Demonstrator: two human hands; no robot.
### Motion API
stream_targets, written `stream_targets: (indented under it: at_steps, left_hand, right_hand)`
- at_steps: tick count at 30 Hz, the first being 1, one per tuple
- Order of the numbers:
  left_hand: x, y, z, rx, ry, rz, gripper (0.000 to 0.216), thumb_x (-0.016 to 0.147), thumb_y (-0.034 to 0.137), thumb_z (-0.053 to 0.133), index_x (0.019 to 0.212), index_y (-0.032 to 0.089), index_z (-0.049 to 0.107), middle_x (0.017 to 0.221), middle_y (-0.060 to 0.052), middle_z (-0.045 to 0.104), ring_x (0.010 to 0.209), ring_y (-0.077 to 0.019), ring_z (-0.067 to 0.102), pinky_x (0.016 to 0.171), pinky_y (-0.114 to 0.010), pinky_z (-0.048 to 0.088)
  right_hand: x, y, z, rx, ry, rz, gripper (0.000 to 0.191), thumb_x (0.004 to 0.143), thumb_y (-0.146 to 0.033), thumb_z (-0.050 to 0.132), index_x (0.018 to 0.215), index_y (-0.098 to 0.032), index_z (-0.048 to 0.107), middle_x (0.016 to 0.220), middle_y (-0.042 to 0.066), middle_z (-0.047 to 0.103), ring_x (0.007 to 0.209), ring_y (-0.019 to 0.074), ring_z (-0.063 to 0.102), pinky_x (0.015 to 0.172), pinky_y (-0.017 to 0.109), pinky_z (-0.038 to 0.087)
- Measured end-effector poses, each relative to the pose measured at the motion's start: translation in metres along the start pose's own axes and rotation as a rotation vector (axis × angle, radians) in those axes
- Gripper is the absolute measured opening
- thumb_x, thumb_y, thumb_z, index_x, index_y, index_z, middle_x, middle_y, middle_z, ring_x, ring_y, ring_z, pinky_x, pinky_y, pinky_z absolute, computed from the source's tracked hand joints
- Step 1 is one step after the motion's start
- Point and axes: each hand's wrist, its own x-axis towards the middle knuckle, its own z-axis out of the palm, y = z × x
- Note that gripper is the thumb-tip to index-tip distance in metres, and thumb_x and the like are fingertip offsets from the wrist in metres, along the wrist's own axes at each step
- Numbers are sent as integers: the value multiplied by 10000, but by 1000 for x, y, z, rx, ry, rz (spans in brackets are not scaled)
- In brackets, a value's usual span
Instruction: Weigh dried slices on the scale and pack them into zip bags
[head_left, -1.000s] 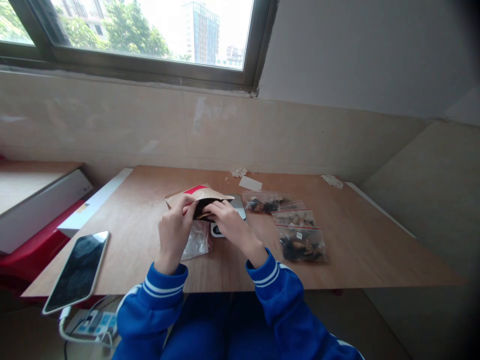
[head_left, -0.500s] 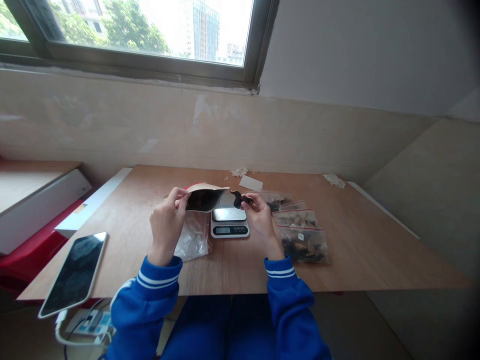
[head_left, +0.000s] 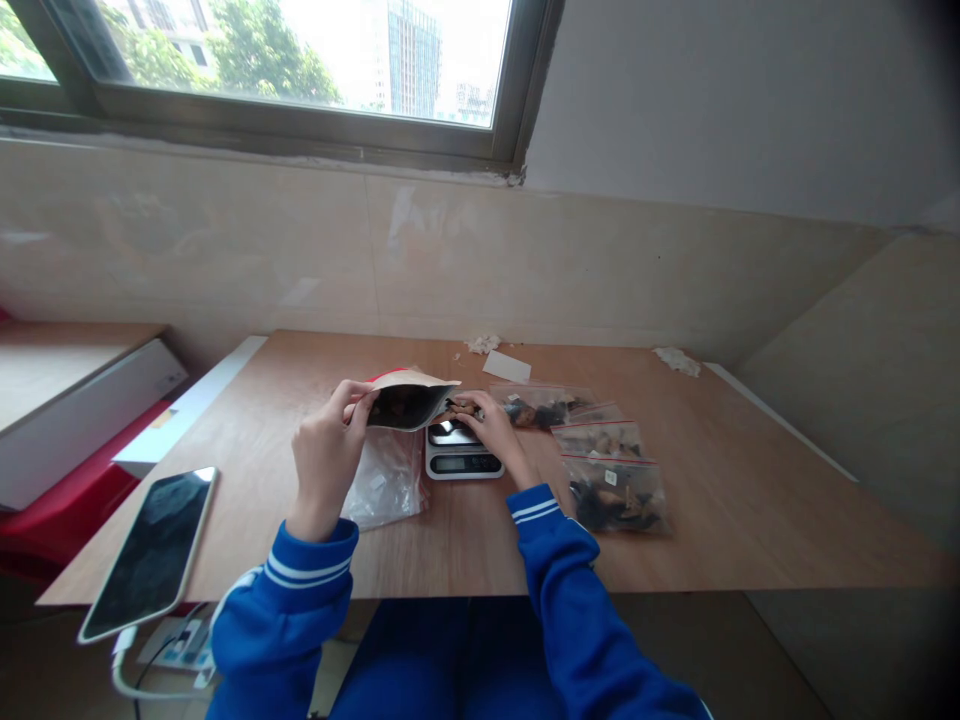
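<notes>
My left hand [head_left: 330,440] is closed on the left edge of a pouch [head_left: 409,405] with a dark inside, its mouth gaping towards me. Beside the pouch, my right hand [head_left: 491,425] is over the plate of a small digital scale [head_left: 465,464], fingers bent around brown and dark dried pieces [head_left: 459,407]. The fingers partly cover these pieces, and their kind is unclear. A clear plastic bag [head_left: 386,480] lies flat below the pouch, left of the scale.
Several zip bags of dried pieces, such as the nearest bag [head_left: 619,495], lie right of the scale. Behind are a white card [head_left: 508,366] and crumpled white scraps [head_left: 484,344]. A tablet [head_left: 150,550] with a cable overhangs the table's left front edge.
My right hand has moved left and in over the scale. The dark curled piece it held up is no longer distinct; brown pieces now show at its fingertips. My left hand keeps the pouch nearly still.
</notes>
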Motion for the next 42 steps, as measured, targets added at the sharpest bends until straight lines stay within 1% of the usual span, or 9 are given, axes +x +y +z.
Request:
stream_targets:
  at_steps: [6,10,14,18,22,26,30,34,42]
  left_hand:
    - [-2,-2,2,14,16,24,180,909,397,570,952,264,684,852,19,761,772,-181,717,574,-223,398]
    - [-1,-4,3,12,29,32,174,907,390,576,951,261,685,856,23,761,763,-177,719,567,-219,397]
    - [-2,-4,4,13,27,36,162,904,383,585,948,263,683,862,29,762,763,-178,721,557,-216,390]
    - [-3,-3,4,13,33,45,150,902,371,592,951,264,684,866,32,762,754,-172,720,546,-211,383]
    - [-4,-4,3,10,41,55,150,901,373,595,950,263,685,857,33,762,750,-169,720,538,-207,381]
    - [-5,-4,4,12,42,60,152,901,376,597,951,265,688,840,32,762,738,-169,718,533,-206,378]
    - [-6,-4,5,20,44,62,147,897,376,603,946,265,687,827,30,762,728,-168,715,533,-207,377]
    - [-7,-5,4,6,27,62,148,903,373,595,948,263,682,839,27,763,750,-170,719,546,-210,388]
    - [-7,-1,4,23,21,54,158,908,382,585,960,269,682,823,19,763,761,-181,721,544,-216,375]
  right_hand:
    - [3,8,-4,75,16,87,231,906,-273,528,1056,-166,668,1116,111,678,1047,203,614,896,322,472]
    - [1,8,-4,-123,16,68,196,904,-271,545,998,-188,696,1077,95,695,1036,228,588,949,379,411]
    - [-6,-3,0,-312,36,94,217,905,-236,530,1032,-218,706,1267,92,610,1134,265,500,984,425,350]
    - [-10,-18,3,-363,-37,11,287,909,-202,499,1117,-266,688,1398,64,515,1191,273,446,985,428,324]
    - [-9,-24,5,-420,-70,10,225,925,-239,506,997,-241,720,1339,84,556,1196,287,431,973,441,316]
    - [-8,-29,14,-468,-69,-10,244,937,-227,490,1085,-233,684,1334,98,556,1178,276,447,954,423,342]
    - [-8,-42,29,-539,-176,-119,267,913,-301,557,1144,-200,646,1292,127,580,1168,296,462,968,451,340]
    - [-5,-49,37,-592,-242,-108,189,891,-266,589,1042,-188,670,1180,120,638,1137,301,476,962,467,328]
    - [6,-42,38,-648,-123,-5,203,916,-175,500,1070,-180,633,1124,123,651,1070,280,508,927,456,352]
